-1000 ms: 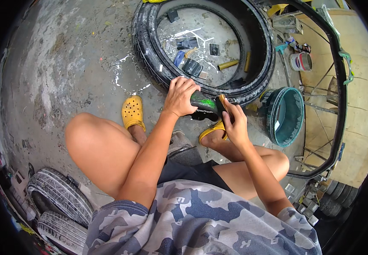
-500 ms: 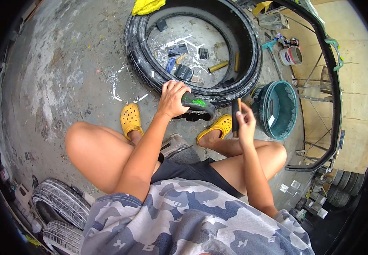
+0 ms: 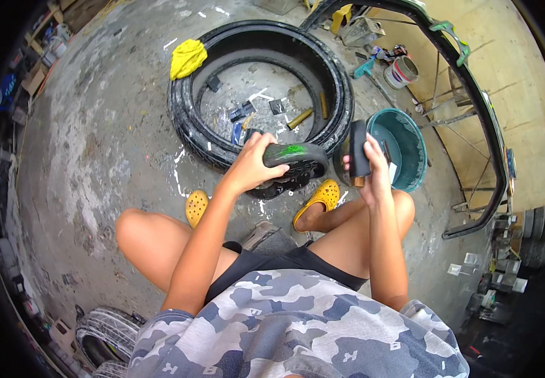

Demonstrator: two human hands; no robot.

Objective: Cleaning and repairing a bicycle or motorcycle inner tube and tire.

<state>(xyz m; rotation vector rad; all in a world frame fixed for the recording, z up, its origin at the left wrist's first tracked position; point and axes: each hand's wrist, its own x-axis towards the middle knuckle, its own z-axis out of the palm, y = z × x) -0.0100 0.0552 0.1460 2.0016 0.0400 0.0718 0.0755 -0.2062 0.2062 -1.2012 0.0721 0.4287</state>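
Observation:
My left hand (image 3: 255, 165) grips the near-left side of a dark curved plastic part (image 3: 310, 154) with a bright green patch on top. This part is held up by the near side of a large tyre (image 3: 181, 120) lying flat, and its wet underside shows below. In my right hand (image 3: 374, 165) is a black oblong block (image 3: 359, 148) with a brown end, held upright between thumb and fingers. The block is apart from the curved part, just to its right. Its far side is hidden.
Inside the tyre lie black scraps and brass-coloured tubes (image 3: 300, 118). A yellow cloth (image 3: 188, 59) hangs on its rim. Right of it stand a teal bucket (image 3: 421, 151), a white pail (image 3: 401, 72) and a long black frame (image 3: 483, 116). My feet wear yellow clogs (image 3: 326, 195).
The view has shifted, showing more floor beyond the tyre. My right hand has raised and turned the black block, its brown end now pointing down. The curved part stays in my left hand, tilted differently.

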